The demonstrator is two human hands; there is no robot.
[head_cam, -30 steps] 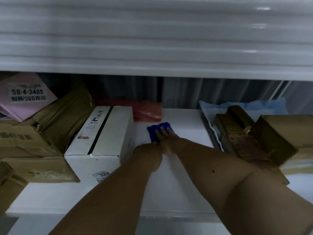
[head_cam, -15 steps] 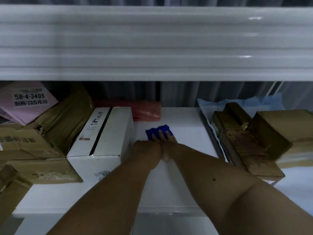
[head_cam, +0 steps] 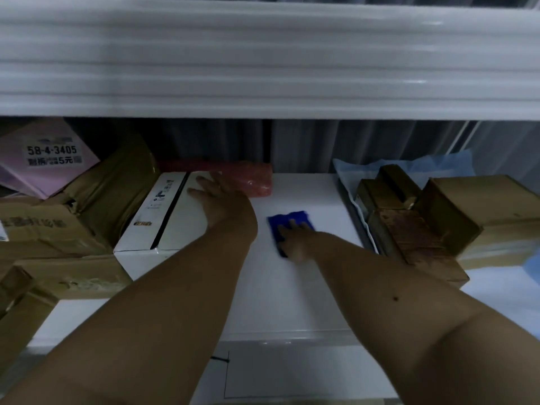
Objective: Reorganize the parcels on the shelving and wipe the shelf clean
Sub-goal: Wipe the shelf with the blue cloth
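A blue cloth point(head_cam: 287, 222) lies on the white shelf point(head_cam: 306, 197) in the middle gap between parcels. My right hand point(head_cam: 295, 239) presses flat on the cloth with straight fingers. My left hand point(head_cam: 222, 200) rests with spread fingers on the right top edge of a white box point(head_cam: 163, 217). Behind that hand lies a red bubble-wrapped parcel point(head_cam: 251, 179) at the back of the shelf.
Brown cardboard parcels point(head_cam: 58, 229) and a pink labelled mailer point(head_cam: 49, 159) crowd the left. Taped brown boxes point(head_cam: 415, 223) on pale blue wrapping point(head_cam: 438, 168) fill the right. The upper shelf's white edge point(head_cam: 263, 68) overhangs. A curtain hangs behind.
My left hand has lifted from beside the cloth and moved up and left onto the white box. The right hand and cloth have slid slightly toward the front.
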